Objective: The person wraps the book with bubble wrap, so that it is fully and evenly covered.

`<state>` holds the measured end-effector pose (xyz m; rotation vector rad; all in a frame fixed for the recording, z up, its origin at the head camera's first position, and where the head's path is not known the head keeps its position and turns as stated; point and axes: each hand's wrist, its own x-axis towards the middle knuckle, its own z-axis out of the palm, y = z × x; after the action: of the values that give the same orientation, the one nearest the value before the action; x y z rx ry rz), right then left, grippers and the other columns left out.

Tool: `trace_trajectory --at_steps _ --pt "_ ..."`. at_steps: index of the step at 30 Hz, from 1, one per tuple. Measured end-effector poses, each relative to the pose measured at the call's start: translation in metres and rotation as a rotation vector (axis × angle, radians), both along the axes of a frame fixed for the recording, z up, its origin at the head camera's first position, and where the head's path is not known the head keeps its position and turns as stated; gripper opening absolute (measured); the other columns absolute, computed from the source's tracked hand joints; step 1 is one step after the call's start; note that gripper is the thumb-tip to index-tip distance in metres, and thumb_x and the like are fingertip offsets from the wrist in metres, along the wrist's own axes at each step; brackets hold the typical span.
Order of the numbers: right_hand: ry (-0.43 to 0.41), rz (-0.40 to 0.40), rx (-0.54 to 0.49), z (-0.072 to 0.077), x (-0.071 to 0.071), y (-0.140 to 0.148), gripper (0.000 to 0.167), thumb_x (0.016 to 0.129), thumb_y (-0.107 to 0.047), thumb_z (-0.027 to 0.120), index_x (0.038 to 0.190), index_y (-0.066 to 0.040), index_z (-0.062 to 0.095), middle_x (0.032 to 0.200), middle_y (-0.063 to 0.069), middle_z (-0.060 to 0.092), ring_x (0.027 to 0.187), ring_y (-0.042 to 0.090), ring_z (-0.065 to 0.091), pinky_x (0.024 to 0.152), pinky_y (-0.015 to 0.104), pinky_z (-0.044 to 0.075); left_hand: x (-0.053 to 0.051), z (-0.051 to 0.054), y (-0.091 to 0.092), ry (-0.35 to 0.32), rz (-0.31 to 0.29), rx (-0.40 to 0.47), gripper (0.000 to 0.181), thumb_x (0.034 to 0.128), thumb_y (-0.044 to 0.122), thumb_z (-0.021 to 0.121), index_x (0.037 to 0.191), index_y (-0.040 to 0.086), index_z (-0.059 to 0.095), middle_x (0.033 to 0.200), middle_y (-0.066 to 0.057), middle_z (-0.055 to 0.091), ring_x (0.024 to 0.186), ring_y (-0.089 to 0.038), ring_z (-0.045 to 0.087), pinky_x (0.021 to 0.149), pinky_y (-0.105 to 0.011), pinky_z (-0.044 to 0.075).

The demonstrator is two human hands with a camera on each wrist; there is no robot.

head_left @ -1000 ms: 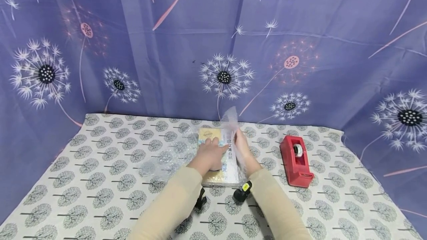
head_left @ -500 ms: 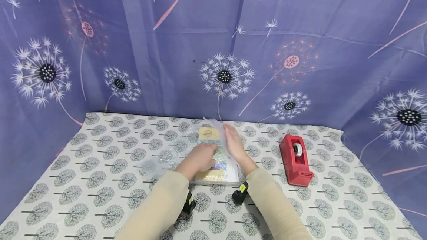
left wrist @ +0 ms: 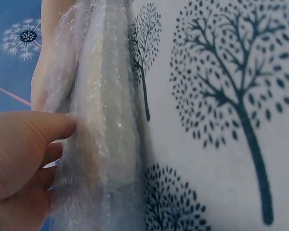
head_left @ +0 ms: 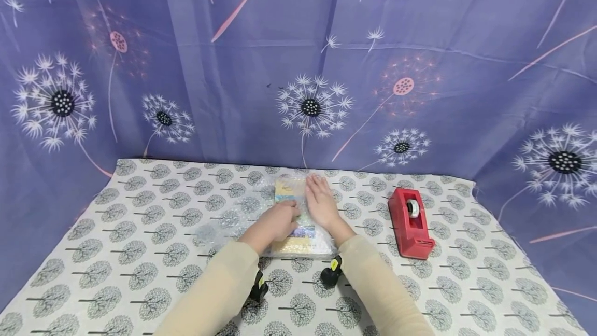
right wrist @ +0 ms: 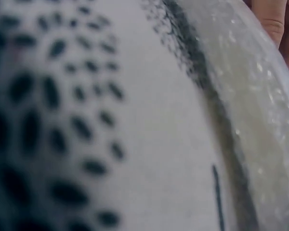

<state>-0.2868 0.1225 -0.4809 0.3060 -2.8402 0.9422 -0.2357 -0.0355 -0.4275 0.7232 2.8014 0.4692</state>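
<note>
A book with a yellow and blue cover (head_left: 290, 187) lies in the middle of the table, seen through clear bubble wrap (head_left: 242, 211). The wrap spreads out to the left of the book and also lies over its right side. My left hand (head_left: 279, 222) rests on the wrapped book from the left with loosely bent fingers; in the left wrist view its thumb (left wrist: 62, 126) touches the wrap. With fingers straight and together, my right hand (head_left: 322, 204) presses the wrap on the book's right side. The right wrist view shows the wrapped edge (right wrist: 250, 120) and part of some fingers.
A red tape dispenser (head_left: 411, 224) with a roll of clear tape (head_left: 413, 208) stands to the right of the book. The tree-print cloth (head_left: 140, 253) covers the table. Behind it hangs a purple dandelion curtain (head_left: 233, 66).
My right hand has brought the raised right flap of wrap leftward and down over the book, covering the title. The left hand has shifted slightly left and toward me.
</note>
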Motion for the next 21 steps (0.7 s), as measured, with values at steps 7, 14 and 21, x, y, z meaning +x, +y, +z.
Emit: trace_trajectory --at_steps 7,14,21 --pt "0.009 0.001 0.131 0.001 0.002 -0.002 0.053 0.103 -0.037 0.021 0.149 -0.01 0.028 0.158 0.01 0.021 0.147 0.033 0.011 0.12 0.048 0.011 -0.003 0.0 -0.005 -0.015 -0.02 0.045 0.043 0.0901 0.023 0.062 0.13 0.007 0.057 0.144 -0.012 0.045 0.129 -0.031 0.047 0.111 -0.043 0.036" --pt "0.007 -0.005 0.209 0.003 0.004 -0.004 0.054 0.102 -0.036 0.025 0.15 -0.01 0.026 0.158 0.011 0.021 0.147 0.031 0.012 0.121 0.045 0.011 0.004 0.003 0.001 0.166 0.033 -0.01 0.062 0.0766 0.045 0.073 0.122 0.004 0.06 0.131 -0.012 0.055 0.121 -0.031 0.052 0.107 -0.049 0.04" --pt "0.006 0.003 0.241 0.005 0.004 -0.003 0.053 0.103 -0.034 0.025 0.15 -0.009 0.026 0.158 0.012 0.02 0.147 0.031 0.01 0.121 0.045 0.011 0.016 0.007 0.01 0.053 -0.016 -0.078 0.127 0.0528 0.067 0.076 0.15 0.005 0.022 0.157 -0.01 0.021 0.144 -0.03 0.022 0.117 -0.054 0.017"
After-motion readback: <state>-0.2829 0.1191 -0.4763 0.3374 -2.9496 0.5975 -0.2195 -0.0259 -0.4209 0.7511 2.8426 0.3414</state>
